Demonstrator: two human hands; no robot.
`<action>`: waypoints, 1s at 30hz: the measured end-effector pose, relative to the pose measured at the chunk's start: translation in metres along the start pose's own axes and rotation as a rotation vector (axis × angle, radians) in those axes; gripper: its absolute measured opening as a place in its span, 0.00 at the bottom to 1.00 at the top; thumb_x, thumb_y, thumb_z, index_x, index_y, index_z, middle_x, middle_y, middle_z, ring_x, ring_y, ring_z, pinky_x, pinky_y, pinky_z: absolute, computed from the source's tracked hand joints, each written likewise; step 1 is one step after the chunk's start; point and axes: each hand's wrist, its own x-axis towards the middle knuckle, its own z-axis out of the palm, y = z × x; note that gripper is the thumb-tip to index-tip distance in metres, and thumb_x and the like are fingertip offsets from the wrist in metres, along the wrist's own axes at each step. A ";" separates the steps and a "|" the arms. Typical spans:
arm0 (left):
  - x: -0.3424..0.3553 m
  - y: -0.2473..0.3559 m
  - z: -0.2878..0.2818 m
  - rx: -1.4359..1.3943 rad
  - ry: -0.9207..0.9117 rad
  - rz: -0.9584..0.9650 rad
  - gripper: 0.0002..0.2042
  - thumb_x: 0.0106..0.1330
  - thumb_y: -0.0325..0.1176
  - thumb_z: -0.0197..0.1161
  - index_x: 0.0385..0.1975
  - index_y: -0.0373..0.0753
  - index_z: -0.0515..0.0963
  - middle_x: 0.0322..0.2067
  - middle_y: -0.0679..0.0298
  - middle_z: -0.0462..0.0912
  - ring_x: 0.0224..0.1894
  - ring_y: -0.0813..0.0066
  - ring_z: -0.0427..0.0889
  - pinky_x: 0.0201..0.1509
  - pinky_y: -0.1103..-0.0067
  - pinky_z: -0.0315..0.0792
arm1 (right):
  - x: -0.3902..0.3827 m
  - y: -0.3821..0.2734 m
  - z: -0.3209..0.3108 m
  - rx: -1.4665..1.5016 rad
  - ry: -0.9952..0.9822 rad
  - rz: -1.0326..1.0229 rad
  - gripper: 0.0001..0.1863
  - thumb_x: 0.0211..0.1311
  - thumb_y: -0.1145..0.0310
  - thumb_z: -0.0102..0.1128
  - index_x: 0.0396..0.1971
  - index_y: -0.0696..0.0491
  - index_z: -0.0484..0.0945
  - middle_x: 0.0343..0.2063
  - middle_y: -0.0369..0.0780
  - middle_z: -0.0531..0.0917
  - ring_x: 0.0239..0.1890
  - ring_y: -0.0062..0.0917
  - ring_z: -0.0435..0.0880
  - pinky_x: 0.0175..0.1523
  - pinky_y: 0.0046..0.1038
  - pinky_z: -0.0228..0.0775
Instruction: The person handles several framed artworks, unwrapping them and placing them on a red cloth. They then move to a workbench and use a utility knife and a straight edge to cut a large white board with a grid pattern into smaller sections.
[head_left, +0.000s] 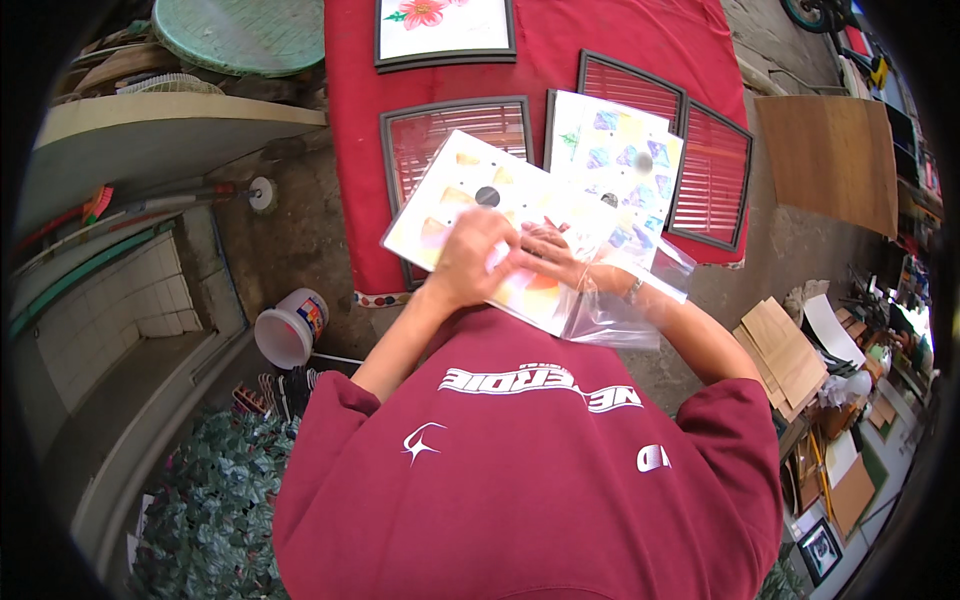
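A white printed sheet [455, 165] with orange and yellow shapes and a dark round spot lies tilted in front of me, close to my body. My left hand [468, 258] is over its middle, fingers curled together; what they pinch, if anything, is hidden. Beside it, my right hand [560, 258] lies over the sheet with fingers stretched to the left. Loose clear plastic [625, 318] drapes around the right wrist and past the sheet's near right corner. Just beyond, another sheet [640, 170] with blue and purple shapes rests on the table, partly overlapped.
The red-covered table [350, 200] carries a frame with a flower picture [445, 28] and dark-edged frames [712, 175] with reflective panes. A white bucket [290, 328] stands on the floor to the left. Wooden boards [785, 360] and clutter lie to the right.
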 end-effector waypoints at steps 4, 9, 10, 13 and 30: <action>-0.004 -0.065 -0.042 0.539 0.140 -0.621 0.18 0.67 0.41 0.66 0.49 0.35 0.76 0.50 0.52 0.78 0.54 0.52 0.75 0.60 0.63 0.69 | -0.009 -0.026 -0.008 0.002 -0.068 0.010 0.30 0.69 0.66 0.47 0.71 0.45 0.61 0.72 0.46 0.64 0.74 0.39 0.63 0.77 0.47 0.55; -0.027 -0.117 -0.056 -0.323 0.007 -1.095 0.14 0.77 0.41 0.56 0.45 0.34 0.77 0.36 0.62 0.83 0.33 0.78 0.79 0.40 0.78 0.74 | -0.014 -0.045 -0.028 0.007 -0.053 -0.013 0.29 0.66 0.69 0.50 0.69 0.46 0.64 0.70 0.49 0.66 0.73 0.39 0.65 0.77 0.46 0.56; -0.031 -0.119 -0.053 -0.378 0.010 -1.057 0.13 0.77 0.39 0.57 0.43 0.34 0.77 0.34 0.65 0.82 0.32 0.82 0.78 0.37 0.80 0.73 | -0.014 -0.049 -0.032 0.015 -0.047 -0.013 0.29 0.66 0.68 0.50 0.69 0.46 0.64 0.70 0.49 0.66 0.73 0.39 0.65 0.77 0.46 0.57; -0.036 -0.116 -0.042 -0.472 0.085 -1.022 0.09 0.74 0.35 0.61 0.36 0.35 0.78 0.29 0.68 0.81 0.30 0.85 0.75 0.34 0.82 0.70 | -0.014 -0.058 -0.042 0.015 -0.024 -0.020 0.30 0.65 0.66 0.50 0.68 0.46 0.65 0.69 0.48 0.68 0.72 0.39 0.67 0.76 0.45 0.58; -0.046 -0.113 -0.064 -0.567 0.083 -1.131 0.05 0.74 0.32 0.60 0.39 0.37 0.76 0.30 0.68 0.81 0.32 0.84 0.78 0.37 0.84 0.73 | -0.055 -0.077 -0.081 0.116 -0.111 0.067 0.29 0.65 0.70 0.51 0.69 0.49 0.66 0.68 0.47 0.69 0.67 0.40 0.72 0.71 0.42 0.65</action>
